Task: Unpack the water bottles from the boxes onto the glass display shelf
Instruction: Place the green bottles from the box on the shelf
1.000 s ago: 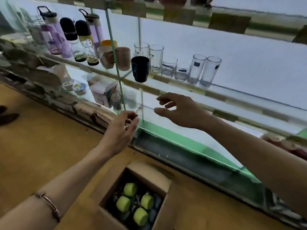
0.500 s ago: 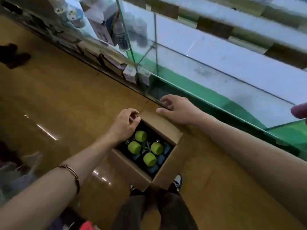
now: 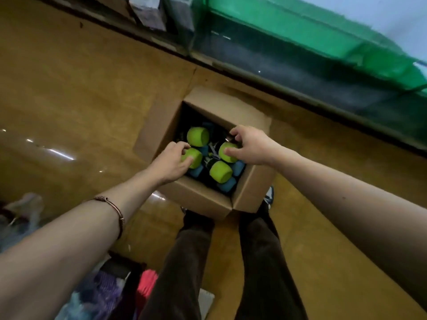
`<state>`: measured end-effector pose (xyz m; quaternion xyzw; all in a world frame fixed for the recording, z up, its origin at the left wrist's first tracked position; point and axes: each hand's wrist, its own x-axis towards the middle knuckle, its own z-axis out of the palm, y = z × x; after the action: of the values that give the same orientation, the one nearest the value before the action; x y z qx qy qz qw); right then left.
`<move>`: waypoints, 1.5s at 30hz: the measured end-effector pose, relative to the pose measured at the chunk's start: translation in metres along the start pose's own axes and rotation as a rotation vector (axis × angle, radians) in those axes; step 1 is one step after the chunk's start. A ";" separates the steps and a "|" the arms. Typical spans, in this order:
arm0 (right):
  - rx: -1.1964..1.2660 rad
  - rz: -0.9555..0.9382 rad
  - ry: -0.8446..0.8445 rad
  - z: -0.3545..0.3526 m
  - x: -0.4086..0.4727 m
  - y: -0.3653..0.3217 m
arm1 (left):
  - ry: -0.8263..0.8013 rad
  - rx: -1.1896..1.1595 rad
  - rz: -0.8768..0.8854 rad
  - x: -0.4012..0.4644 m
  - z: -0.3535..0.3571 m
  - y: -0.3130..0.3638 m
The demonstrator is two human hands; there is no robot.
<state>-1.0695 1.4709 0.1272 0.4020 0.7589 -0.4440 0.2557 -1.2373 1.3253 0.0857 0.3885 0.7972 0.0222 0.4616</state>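
Hands (image 3: 169, 161) (image 3: 250, 146) on boxed green-capped bottles (image 3: 198, 136)

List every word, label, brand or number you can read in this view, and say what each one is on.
No text can be read here.
Cardboard box: plain sides, no print visible.
Green bottle caps: no markings visible.
Small boxes under the glass display shelf: any printing is too blurred to read.
Dark packaging between the bottles: pale marks, too blurred to read.

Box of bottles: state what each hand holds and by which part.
Left hand grips a bottle by its green cap. Right hand grips another bottle by its green cap. Both bottles sit in the cardboard box.
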 end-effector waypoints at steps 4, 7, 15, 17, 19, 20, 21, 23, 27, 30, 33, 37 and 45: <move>-0.017 0.058 -0.030 0.042 0.057 0.019 | -0.087 0.007 -0.049 0.049 0.030 -0.038; -0.020 0.081 -0.039 0.068 0.101 0.030 | -0.111 -0.024 -0.045 0.085 0.059 -0.050; -0.140 0.114 -0.093 0.133 0.187 0.088 | -0.107 -0.169 -0.163 0.176 0.151 -0.064; -0.168 0.144 -0.101 0.143 0.201 0.108 | -0.114 -0.210 -0.189 0.192 0.173 -0.064; -0.186 0.170 -0.104 0.150 0.214 0.127 | -0.103 -0.238 -0.208 0.204 0.190 -0.065; -0.190 0.178 -0.103 0.153 0.219 0.134 | -0.093 -0.252 -0.219 0.208 0.197 -0.065; -0.195 0.186 -0.099 0.156 0.224 0.141 | -0.084 -0.272 -0.230 0.213 0.203 -0.067; -0.207 0.195 -0.094 0.161 0.235 0.151 | -0.057 -0.303 -0.233 0.221 0.212 -0.068; -0.223 0.180 -0.088 0.170 0.256 0.159 | 0.018 -0.285 -0.205 0.231 0.219 -0.072; -0.221 0.182 -0.094 0.177 0.275 0.163 | 0.051 -0.272 -0.182 0.237 0.222 -0.075; -0.202 0.214 -0.127 0.185 0.292 0.165 | 0.082 -0.286 -0.184 0.242 0.226 -0.078; -0.193 0.254 -0.134 0.190 0.301 0.167 | 0.120 -0.326 -0.198 0.245 0.225 -0.074; -0.082 0.291 0.009 0.169 0.256 0.153 | 0.196 -0.404 -0.225 0.219 0.199 -0.052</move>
<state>-1.0754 1.4640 -0.2153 0.4989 0.7112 -0.3689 0.3304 -1.1778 1.3646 -0.2063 0.1928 0.8558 0.1673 0.4499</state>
